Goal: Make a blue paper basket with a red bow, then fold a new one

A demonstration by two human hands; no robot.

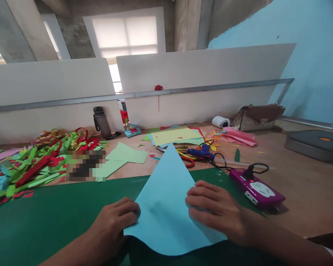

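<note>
A sheet of light blue paper (169,207) rises in front of me, its top a pointed corner and its lower edge bowed. My left hand (118,218) is closed on its left edge, with the fingers curled and the thumb hidden. On the opposite edge, my right hand (213,207) grips the paper, its fingers bent across the front and its thumb out of sight behind. Beneath the sheet lies a dark green mat (58,210). Partly behind the paper's tip are red-handled scissors (189,161) and a blue glue gun (201,152).
At right, a purple power strip (256,188) has a black plug in it. Paper strips (44,162) pile up at left near pale green sheets (127,153). A dark bottle (102,123), a handbag (259,117) and a grey case (316,145) stand farther back.
</note>
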